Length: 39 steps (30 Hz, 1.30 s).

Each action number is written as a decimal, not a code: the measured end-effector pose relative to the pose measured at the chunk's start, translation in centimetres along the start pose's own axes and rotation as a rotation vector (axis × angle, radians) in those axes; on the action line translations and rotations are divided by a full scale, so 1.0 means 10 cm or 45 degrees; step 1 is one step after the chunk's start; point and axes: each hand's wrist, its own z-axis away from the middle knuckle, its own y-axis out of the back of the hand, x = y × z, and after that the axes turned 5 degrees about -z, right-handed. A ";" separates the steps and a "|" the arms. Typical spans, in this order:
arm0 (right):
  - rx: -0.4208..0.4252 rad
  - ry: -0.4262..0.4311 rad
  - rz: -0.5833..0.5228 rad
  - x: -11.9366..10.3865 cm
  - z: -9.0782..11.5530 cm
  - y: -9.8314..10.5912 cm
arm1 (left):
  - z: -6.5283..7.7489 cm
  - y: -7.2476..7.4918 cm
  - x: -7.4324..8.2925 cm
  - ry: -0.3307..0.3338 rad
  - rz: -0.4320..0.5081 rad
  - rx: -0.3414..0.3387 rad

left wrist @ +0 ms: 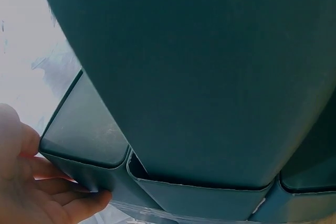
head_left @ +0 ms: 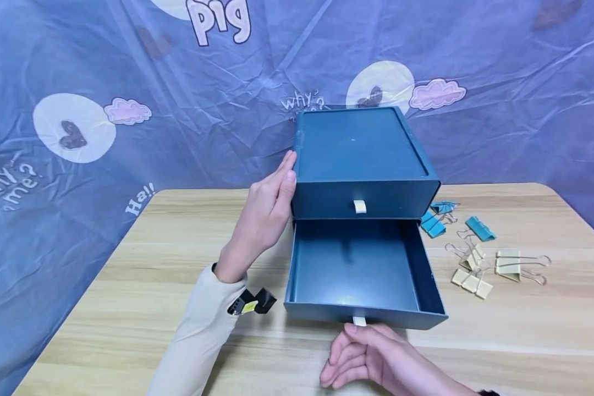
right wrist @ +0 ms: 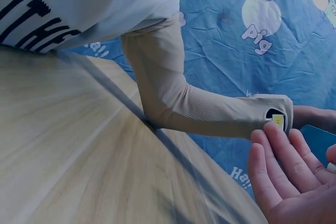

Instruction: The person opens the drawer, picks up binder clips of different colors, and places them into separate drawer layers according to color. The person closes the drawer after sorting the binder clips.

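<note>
In the head view, your blue drawer cabinet [head_left: 356, 144] stands near the middle of the tabletop's [head_left: 128, 308] far edge, in front of a printed blue cloth [head_left: 218, 143]. Its upper drawer [head_left: 326, 199] is closed, with a white tab [head_left: 359, 207] on the front; the lower drawer [head_left: 322, 312] extends toward the tabletop's near edge, showing its blue floor. Your left hand [head_left: 264, 209] rests with straightened fingers along the cabinet's left side, gripping nothing. Your right hand [head_left: 378, 355], near the tabletop's near edge, pinches the white pull tab [head_left: 359, 320] of the lower drawer at the thumb, the other fingers loosely bent below. Right of the cabinet, toward the tabletop's right edge, lie three blue binder clips [head_left: 481, 228] and, closer to you, three cream binder clips [head_left: 509, 265].

In the left wrist view, a broad dark teal panel [left wrist: 199, 77] fills most of the frame, and your left hand's fingers touch a cabinet corner at lower left.

In the right wrist view, your right hand's fingers spread, slightly bent, at lower right, a small white piece showing beside the thumb. Behind them you see your beige left sleeve [right wrist: 173, 98] and a yellow label [right wrist: 278, 123] at its cuff.
</note>
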 end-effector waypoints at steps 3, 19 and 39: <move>-0.009 0.005 0.018 -0.01 0.00 0.00 | -0.01 0.00 0.00 -0.004 0.011 -0.006; -0.005 0.101 0.128 0.01 0.06 0.03 | -0.02 -0.01 0.00 -0.010 -0.002 0.000; 0.006 -0.005 0.122 -0.02 0.07 0.03 | -0.01 -0.01 0.00 0.002 -0.001 0.015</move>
